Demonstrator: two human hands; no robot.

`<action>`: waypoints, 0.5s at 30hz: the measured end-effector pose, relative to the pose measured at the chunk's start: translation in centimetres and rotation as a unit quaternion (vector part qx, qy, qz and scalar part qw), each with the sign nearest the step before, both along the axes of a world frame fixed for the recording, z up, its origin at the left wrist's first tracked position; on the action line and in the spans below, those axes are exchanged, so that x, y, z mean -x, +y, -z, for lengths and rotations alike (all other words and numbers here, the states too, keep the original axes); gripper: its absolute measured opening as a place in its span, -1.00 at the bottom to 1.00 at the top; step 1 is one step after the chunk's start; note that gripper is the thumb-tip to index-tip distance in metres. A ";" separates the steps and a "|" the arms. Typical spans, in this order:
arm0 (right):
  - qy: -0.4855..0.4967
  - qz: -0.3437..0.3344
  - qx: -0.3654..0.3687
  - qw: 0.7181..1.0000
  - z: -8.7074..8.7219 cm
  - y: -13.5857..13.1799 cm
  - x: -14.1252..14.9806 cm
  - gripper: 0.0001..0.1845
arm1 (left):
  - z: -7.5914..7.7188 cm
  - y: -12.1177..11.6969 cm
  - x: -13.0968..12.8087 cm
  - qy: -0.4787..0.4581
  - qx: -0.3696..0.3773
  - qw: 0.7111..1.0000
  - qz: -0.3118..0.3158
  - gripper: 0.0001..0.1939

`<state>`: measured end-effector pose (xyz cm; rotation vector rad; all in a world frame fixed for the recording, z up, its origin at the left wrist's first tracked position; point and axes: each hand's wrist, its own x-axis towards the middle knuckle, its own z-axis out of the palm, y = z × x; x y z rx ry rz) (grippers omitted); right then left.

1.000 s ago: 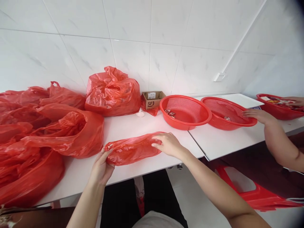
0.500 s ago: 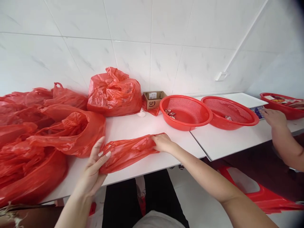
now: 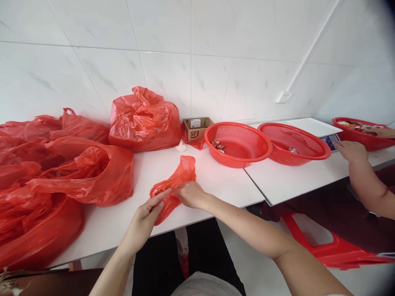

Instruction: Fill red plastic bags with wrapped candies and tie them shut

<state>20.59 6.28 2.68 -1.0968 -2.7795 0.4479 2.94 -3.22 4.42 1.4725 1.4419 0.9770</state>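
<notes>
A small red plastic bag (image 3: 180,177) is bunched up near the front edge of the white table (image 3: 200,181). My left hand (image 3: 147,216) pinches its lower left part. My right hand (image 3: 191,194) grips its middle from the right, and one end of the bag stands up above my fingers. Both hands are close together over the table's front edge.
A heap of large red plastic bags (image 3: 58,176) fills the table's left. A full red bag (image 3: 143,119) and a small cardboard box (image 3: 196,128) stand by the wall. Two red mesh baskets (image 3: 237,144) (image 3: 293,144) sit at right. Another person's hand (image 3: 352,150) rests on the neighbouring table. A red stool (image 3: 321,242) stands below.
The bag lay stretched out flat between my hands; my hands have come together and gathered it into a bunched, upright shape. The other person's hand moved off the right basket.
</notes>
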 end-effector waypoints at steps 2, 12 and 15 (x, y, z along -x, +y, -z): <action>-0.037 0.027 0.020 0.999 -0.1 0.4 -0.4 -0.73 | 0.0 0.0 0.9 -0.021 -0.034 0.999 -0.015 -0.42; -0.058 0.059 0.174 0.981 -2.8 -0.5 -5.5 -0.42 | 2.6 1.6 3.7 0.170 -0.121 0.965 -0.160 -0.27; 0.028 0.019 0.189 0.981 -5.1 -1.9 -6.1 -0.54 | 3.0 1.5 2.6 0.170 -0.091 0.972 -0.131 -0.24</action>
